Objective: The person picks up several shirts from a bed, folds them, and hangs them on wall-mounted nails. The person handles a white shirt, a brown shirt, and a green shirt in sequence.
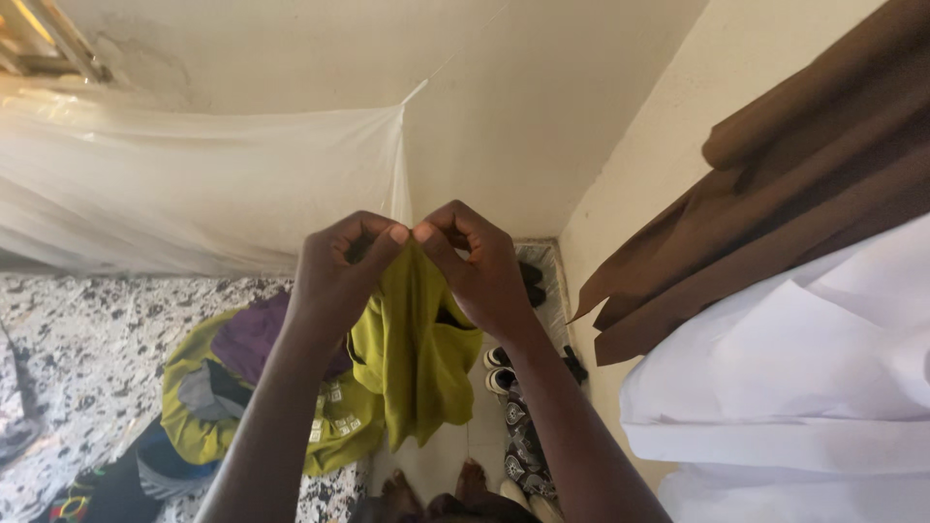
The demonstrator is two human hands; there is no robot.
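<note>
My left hand [339, 266] and my right hand [480, 266] are raised side by side, thumbs almost touching. Both pinch the top edge of an olive-green garment [417, 353], which hangs down between my forearms. Its lower part dangles above the floor and my bare feet [436, 489].
A pile of clothes [242, 387], green, purple and dark, lies on the speckled black-and-white bed cover [77, 349] at the left. A white mosquito net [194, 184] hangs behind it. Shoes [518, 387] line the floor by the wall. Brown [775, 194] and white cloths [794, 387] hang at the right.
</note>
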